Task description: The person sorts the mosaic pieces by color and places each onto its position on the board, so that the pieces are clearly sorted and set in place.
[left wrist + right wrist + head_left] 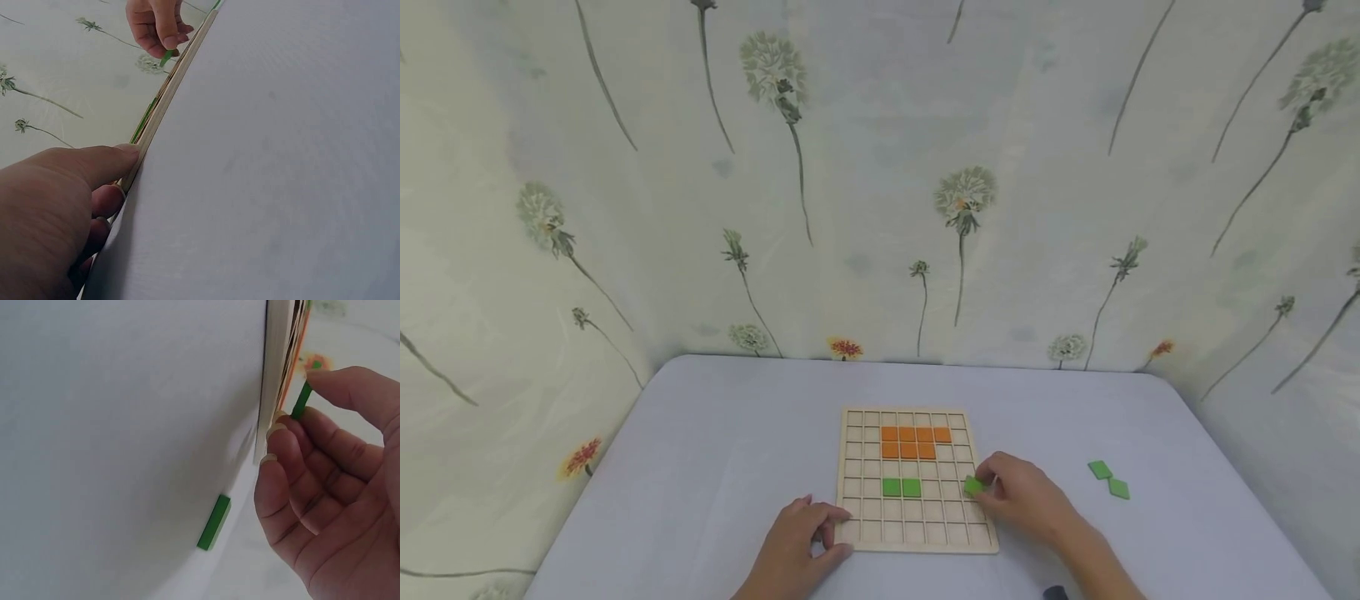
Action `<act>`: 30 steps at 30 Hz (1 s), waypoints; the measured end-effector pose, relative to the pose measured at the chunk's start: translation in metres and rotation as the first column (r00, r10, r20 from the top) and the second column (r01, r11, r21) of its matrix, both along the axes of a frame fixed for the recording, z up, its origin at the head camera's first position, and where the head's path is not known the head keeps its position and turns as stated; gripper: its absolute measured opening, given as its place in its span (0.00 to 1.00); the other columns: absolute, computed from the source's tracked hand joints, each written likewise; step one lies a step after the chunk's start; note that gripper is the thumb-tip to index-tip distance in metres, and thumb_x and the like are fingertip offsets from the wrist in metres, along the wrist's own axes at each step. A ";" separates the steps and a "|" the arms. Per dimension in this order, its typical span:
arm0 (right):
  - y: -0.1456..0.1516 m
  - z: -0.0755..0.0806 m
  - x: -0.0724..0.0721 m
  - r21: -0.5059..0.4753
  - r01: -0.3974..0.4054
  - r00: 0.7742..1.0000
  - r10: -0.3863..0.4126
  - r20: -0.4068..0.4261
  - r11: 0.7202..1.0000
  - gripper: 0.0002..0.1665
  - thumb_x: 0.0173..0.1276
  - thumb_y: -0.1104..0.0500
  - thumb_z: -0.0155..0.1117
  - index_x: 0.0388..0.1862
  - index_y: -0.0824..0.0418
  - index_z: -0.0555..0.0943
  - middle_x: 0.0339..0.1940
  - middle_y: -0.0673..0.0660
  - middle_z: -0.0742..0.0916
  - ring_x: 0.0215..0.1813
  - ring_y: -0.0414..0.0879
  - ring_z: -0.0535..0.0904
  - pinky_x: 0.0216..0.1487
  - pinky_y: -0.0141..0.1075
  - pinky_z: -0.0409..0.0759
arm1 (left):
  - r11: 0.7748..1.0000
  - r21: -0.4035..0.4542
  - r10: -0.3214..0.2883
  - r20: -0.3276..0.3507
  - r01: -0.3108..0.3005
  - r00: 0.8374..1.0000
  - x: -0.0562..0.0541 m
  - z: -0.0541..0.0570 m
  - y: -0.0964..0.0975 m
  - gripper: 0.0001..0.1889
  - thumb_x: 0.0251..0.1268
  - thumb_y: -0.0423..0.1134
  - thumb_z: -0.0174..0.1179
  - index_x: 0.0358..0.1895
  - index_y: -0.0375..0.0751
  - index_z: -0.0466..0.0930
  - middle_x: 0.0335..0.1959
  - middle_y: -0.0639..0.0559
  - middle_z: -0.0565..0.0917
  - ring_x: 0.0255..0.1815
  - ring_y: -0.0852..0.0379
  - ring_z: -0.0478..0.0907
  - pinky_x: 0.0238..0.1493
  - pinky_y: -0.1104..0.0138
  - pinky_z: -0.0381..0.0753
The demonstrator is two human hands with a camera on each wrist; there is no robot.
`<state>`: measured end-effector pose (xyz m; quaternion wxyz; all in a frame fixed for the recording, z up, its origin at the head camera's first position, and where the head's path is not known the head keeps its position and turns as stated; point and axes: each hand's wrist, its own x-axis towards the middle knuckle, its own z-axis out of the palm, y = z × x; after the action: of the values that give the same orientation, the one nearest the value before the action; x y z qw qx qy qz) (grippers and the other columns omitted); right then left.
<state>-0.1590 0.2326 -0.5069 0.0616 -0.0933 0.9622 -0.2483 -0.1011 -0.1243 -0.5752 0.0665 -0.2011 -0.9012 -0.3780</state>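
Observation:
A light wooden grid board (868, 535) lies flat on the table. Orange square tiles (907, 434) fill two rows in its upper part, and two green tiles (901, 487) sit side by side lower down. My left hand (797, 546) rests at the board's near left corner, index finger on the left edge and thumb at the corner; the thumb (115, 161) touches the rim in the left wrist view. Over the board's right side, my right hand (1024, 498) pinches a green tile (303, 399) between thumb and fingers, its other fingers loosely curled.
Two loose green tiles (1109, 480) lie on the white-covered table (722, 433) to the right of the board. A dark object (1055, 592) shows at the bottom edge, beside the right forearm. Flower-patterned cloth (865, 208) hangs behind the table and at both sides.

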 end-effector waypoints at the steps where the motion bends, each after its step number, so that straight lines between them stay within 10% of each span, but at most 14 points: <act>1: -0.002 0.000 -0.001 0.003 -0.014 1.000 0.014 -0.007 1.000 0.11 0.64 0.57 0.77 0.42 0.54 0.85 0.30 0.43 0.81 0.32 0.40 0.73 0.33 0.34 0.76 | 1.000 0.000 0.001 0.000 -0.001 1.000 0.000 0.000 0.000 0.16 0.59 0.43 0.77 0.49 0.52 0.85 0.26 0.72 0.72 0.35 0.70 0.69 0.75 0.46 0.67; 30: -0.051 -0.001 -0.017 0.125 -0.263 0.961 0.271 -0.054 0.957 0.08 0.65 0.56 0.76 0.42 0.53 0.86 0.33 0.40 0.80 0.35 0.36 0.74 0.41 0.36 0.82 | 1.000 -0.002 0.009 0.038 -0.009 0.999 -0.001 0.002 -0.001 0.15 0.60 0.43 0.77 0.48 0.54 0.85 0.27 0.71 0.73 0.37 0.69 0.70 0.77 0.47 0.65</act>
<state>-0.1760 0.1820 -0.5082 0.0658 -0.2275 0.9552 -0.1777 -0.1017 -0.1256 -0.5728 0.0508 -0.1899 -0.9036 -0.3806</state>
